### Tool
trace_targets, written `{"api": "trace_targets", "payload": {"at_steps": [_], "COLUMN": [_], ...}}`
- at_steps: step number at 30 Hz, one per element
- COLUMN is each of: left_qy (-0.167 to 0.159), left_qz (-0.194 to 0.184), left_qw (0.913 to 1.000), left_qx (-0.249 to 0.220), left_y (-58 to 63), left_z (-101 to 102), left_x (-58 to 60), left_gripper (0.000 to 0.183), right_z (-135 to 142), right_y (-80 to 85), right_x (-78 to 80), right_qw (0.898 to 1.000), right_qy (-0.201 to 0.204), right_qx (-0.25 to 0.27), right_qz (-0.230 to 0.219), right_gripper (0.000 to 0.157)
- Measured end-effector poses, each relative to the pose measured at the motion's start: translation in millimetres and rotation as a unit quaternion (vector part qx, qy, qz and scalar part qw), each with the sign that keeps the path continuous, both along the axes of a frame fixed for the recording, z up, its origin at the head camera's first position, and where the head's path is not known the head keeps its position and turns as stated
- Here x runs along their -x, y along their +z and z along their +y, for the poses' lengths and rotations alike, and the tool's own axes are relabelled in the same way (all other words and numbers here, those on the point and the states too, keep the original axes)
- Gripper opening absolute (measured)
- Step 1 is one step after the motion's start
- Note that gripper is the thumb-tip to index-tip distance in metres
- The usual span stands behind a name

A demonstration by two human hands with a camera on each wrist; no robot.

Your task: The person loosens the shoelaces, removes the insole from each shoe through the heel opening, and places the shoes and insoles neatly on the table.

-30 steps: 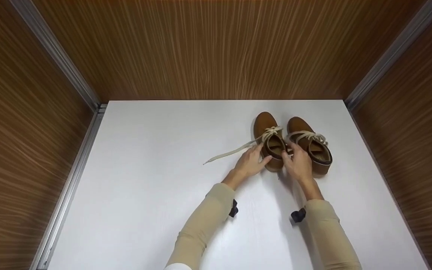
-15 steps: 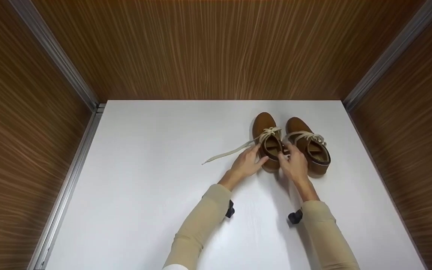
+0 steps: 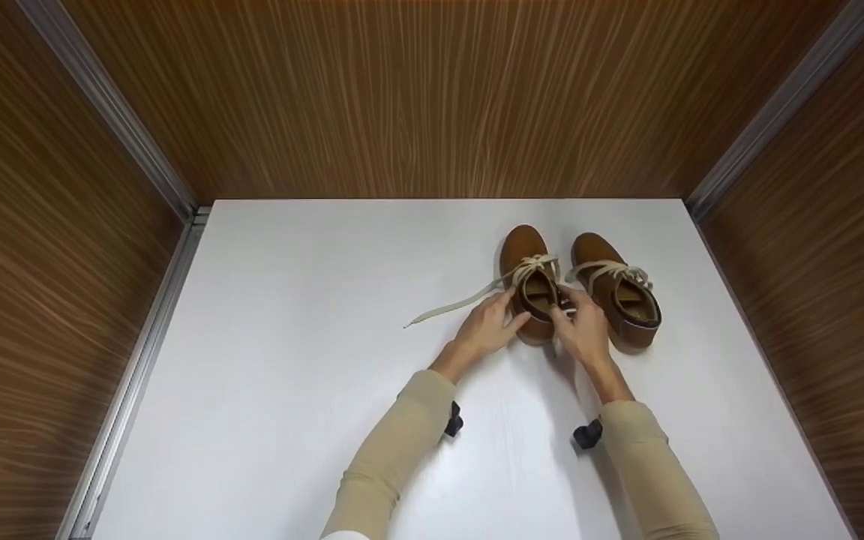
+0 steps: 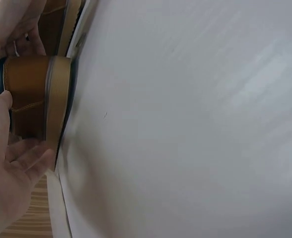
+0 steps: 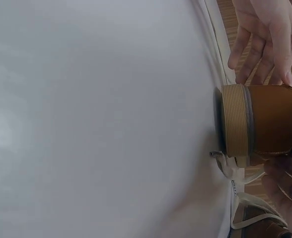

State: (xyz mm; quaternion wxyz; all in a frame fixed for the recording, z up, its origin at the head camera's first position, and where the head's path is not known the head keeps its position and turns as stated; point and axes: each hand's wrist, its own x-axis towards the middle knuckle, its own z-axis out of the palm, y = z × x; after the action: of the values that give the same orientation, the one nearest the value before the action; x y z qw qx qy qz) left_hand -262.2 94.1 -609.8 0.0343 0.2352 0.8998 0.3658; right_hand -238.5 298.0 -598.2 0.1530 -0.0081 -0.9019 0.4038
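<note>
Two brown leather shoes with cream laces stand side by side, toes pointing away, in the head view. Both hands are at the heel end of the left shoe [image 3: 523,247]. My left hand [image 3: 483,328] holds its left side, thumb by the back of the heel; in the left wrist view its fingers [image 4: 34,158] lie low by the sole. My right hand [image 3: 583,330] grips the opposite side, thumb at the collar and fingers in the gap between the shoes, partly hidden. The right shoe [image 3: 636,330] stands untouched beside that hand.
One loose lace [image 3: 451,307] trails left from the left shoe across the white tabletop [image 3: 289,375]. Wood-grain panels [image 3: 432,97] rise behind and on both sides, with metal rails [image 3: 132,135] at the corners.
Both hands and the left shoe have shifted slightly left, widening the gap to the right shoe. The right shoe and the trailing lace end stay about where they were.
</note>
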Motion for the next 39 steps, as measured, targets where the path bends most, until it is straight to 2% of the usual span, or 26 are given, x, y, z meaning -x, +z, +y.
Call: {"api": "trace_targets", "payload": {"at_steps": [6, 19, 32, 39], "left_qy": [0.003, 0.007, 0.018, 0.011], "left_qz": [-0.001, -0.003, -0.026, -0.029], "left_qw": [0.9999, 1.0000, 0.9994, 0.9995], "left_qx": [-0.011, -0.003, 0.012, 0.003], "left_y": [-0.6, -2.0, -3.3, -2.7], "left_z": [-9, -28, -50, -60], "left_x": [0.0, -2.9, -5.3, -7.0], "left_gripper": [0.068, 0.070, 0.073, 0.073], "right_z": [-8, -23, -40, -49], "right_y": [1.4, -2.8, -6.0, -7.4], "right_x": [0.6, 1.3, -0.2, -2.0], "right_qw": [1.000, 1.000, 0.999, 0.998], "right_qy": [0.013, 0.027, 0.048, 0.053], "right_qx": [-0.001, 0.007, 0.013, 0.019], "right_qz": [0.008, -0.001, -0.005, -0.001], "right_gripper": [0.043, 0.041, 0.043, 0.042]}}
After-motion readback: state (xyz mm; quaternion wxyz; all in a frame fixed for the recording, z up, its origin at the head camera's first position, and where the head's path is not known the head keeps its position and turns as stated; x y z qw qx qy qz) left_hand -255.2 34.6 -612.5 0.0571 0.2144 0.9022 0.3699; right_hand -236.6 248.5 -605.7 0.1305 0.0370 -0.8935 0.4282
